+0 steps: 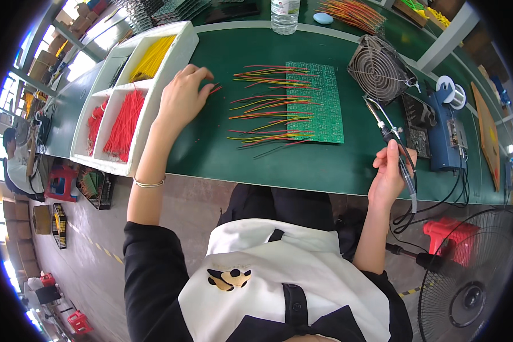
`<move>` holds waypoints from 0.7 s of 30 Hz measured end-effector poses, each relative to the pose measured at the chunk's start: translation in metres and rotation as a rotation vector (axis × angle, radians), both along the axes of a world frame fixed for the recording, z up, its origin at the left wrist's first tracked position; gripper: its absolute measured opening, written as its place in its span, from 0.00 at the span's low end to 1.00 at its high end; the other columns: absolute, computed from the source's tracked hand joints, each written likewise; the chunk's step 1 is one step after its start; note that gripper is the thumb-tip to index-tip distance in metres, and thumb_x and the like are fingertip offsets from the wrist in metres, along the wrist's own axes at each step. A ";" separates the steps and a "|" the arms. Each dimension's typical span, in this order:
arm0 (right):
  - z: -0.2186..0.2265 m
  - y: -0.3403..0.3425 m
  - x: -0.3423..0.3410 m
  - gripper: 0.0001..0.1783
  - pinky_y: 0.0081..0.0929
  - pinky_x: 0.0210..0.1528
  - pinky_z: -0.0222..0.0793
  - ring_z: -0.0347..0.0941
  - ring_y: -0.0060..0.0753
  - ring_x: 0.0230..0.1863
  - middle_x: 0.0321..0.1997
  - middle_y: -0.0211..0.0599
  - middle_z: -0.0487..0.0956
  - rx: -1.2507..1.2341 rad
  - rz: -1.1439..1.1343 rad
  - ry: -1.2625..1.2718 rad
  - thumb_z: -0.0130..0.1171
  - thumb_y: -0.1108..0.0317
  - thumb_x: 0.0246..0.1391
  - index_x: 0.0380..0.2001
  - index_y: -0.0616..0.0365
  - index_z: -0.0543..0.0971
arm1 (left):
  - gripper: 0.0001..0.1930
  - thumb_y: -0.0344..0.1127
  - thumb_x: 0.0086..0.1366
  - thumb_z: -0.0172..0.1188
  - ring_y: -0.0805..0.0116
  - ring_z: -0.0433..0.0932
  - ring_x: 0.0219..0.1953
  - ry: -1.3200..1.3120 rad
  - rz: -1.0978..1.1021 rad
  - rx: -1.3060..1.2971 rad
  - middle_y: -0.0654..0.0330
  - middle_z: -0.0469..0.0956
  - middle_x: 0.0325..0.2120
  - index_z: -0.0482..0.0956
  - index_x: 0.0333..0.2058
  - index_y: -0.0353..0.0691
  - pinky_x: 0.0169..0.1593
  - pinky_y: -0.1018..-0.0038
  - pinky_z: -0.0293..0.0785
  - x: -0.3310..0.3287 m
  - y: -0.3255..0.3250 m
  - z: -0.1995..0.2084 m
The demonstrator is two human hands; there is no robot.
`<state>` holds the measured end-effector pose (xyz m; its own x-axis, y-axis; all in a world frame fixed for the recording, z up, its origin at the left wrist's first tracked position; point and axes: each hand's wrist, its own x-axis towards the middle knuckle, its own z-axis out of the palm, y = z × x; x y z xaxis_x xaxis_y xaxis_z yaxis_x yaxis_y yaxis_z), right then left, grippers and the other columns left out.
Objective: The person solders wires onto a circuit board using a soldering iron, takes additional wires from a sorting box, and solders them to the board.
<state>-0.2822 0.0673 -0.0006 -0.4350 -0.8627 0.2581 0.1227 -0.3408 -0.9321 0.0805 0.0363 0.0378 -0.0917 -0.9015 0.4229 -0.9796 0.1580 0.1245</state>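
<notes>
Beside foam box [178, 52], left fingers [202, 73] at wires [216, 88], grip unclear; right fingers [392, 155] grasp soldering iron [406, 175] near square fan [376, 69].

Electronics workshop: soldering iron [406, 174], circuit boards [329, 108], solder spool [456, 96].

Black sleeves [154, 273]; white front [336, 279] — panda motif [235, 277], black strap [296, 302]; thin bangle [149, 184]

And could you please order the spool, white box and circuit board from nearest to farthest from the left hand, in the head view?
1. White box, just left of the left hand
2. Circuit board, on the hand's right
3. Spool, far right
</notes>
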 end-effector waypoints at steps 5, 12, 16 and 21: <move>-0.003 0.002 -0.008 0.12 0.14 0.19 0.60 0.64 0.19 0.15 0.18 0.34 0.72 0.000 0.010 -0.018 0.60 0.68 0.51 0.29 0.59 0.66 | 0.06 0.34 0.54 0.58 0.57 0.77 0.32 0.048 0.016 0.096 0.59 0.76 0.30 0.79 0.27 0.39 0.38 0.65 0.73 -0.006 -0.005 -0.017; -0.002 0.003 -0.004 0.10 0.14 0.19 0.59 0.63 0.18 0.15 0.19 0.33 0.71 -0.006 0.015 0.018 0.58 0.69 0.53 0.28 0.58 0.66 | 0.03 0.31 0.53 0.54 0.60 0.77 0.29 -0.206 0.101 0.063 0.61 0.76 0.26 0.77 0.25 0.42 0.33 0.65 0.74 -0.010 -0.014 -0.018; -0.003 0.002 -0.007 0.14 0.15 0.20 0.61 0.65 0.20 0.14 0.18 0.36 0.72 -0.003 0.024 -0.003 0.60 0.68 0.51 0.29 0.59 0.64 | 0.03 0.31 0.52 0.54 0.59 0.77 0.29 -0.146 0.111 0.073 0.60 0.76 0.25 0.77 0.24 0.42 0.34 0.64 0.74 -0.012 -0.018 -0.018; -0.002 0.001 -0.006 0.14 0.15 0.20 0.62 0.65 0.20 0.15 0.18 0.36 0.73 -0.001 0.035 -0.011 0.60 0.68 0.51 0.29 0.59 0.64 | 0.03 0.31 0.51 0.55 0.59 0.78 0.29 -0.180 0.110 0.081 0.59 0.76 0.23 0.77 0.22 0.42 0.33 0.64 0.74 -0.003 -0.020 -0.015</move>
<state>-0.2886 0.0680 -0.0025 -0.4077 -0.8770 0.2542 0.1448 -0.3369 -0.9303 0.0777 0.0164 0.0224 -0.0583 -0.9406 0.3344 -0.9979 0.0455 -0.0461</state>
